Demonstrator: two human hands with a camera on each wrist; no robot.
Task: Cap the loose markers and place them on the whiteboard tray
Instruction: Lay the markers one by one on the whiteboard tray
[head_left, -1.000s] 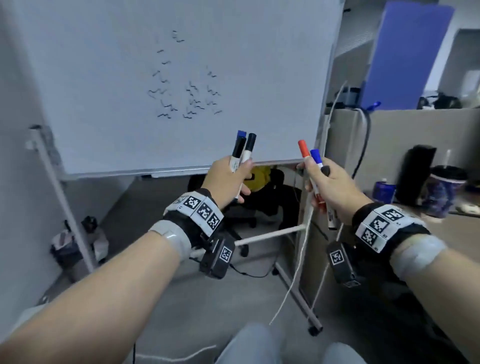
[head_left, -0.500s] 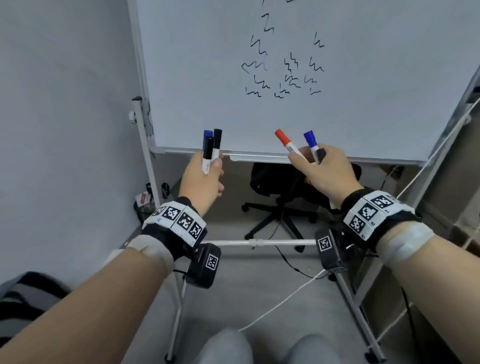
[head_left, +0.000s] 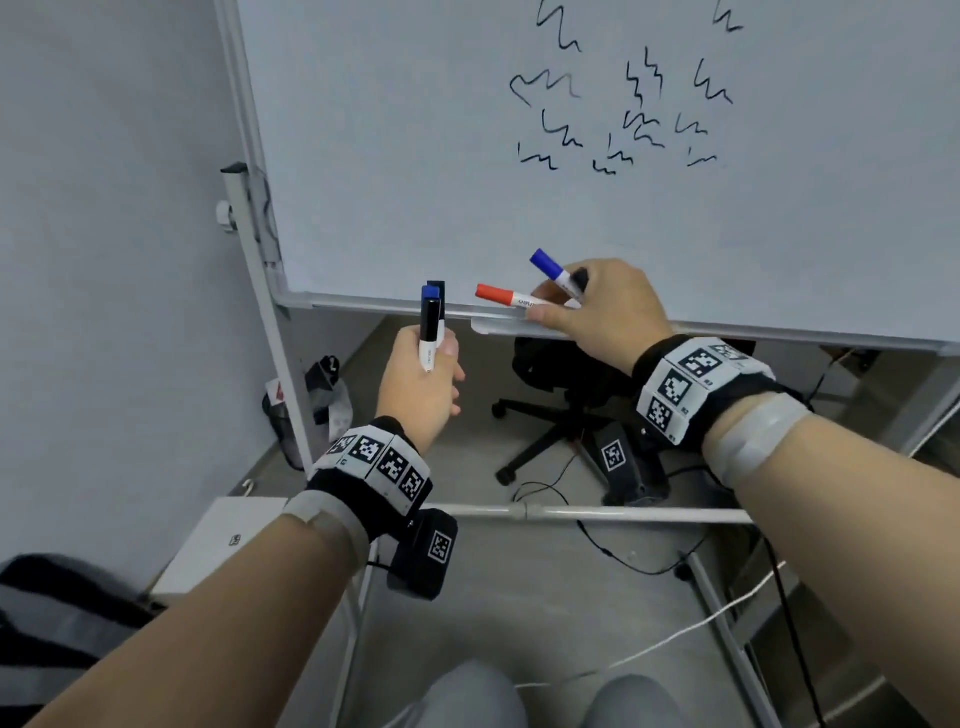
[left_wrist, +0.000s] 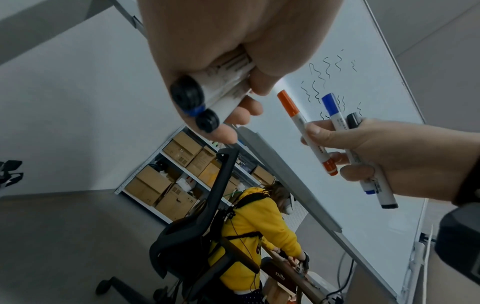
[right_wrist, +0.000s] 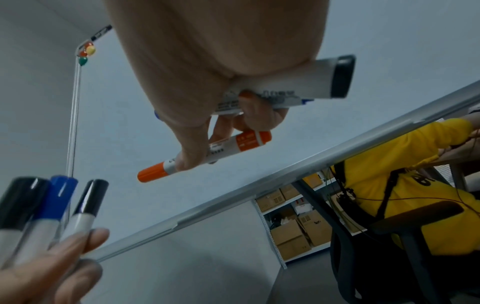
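Observation:
My left hand (head_left: 423, 384) grips three capped markers (head_left: 430, 322) upright, two black and one blue, just left of and below the tray. The same bundle (left_wrist: 226, 78) shows end-on in the left wrist view. My right hand (head_left: 608, 312) is at the grey whiteboard tray (head_left: 491, 328). Its thumb and a finger pinch a red-capped marker (head_left: 501, 296) that points left, low over the tray. Its other fingers curl round a blue marker (head_left: 548, 265) and a black marker (head_left: 579, 275). In the right wrist view the red marker (right_wrist: 226, 152) hangs above the tray edge (right_wrist: 233, 199).
The whiteboard (head_left: 415, 130) carries black scribbles. Beneath it are an office chair (head_left: 561, 415), the stand's crossbar (head_left: 597, 514), floor cables and a white box (head_left: 218, 545). Behind the board sits a person in a yellow hoodie (left_wrist: 254, 222), with shelves of cardboard boxes (left_wrist: 168, 185) beyond.
My right hand has dropped to the tray and tipped the red marker from upright to nearly flat, pointing left. My left hand has sunk a little below the tray. The view has moved closer.

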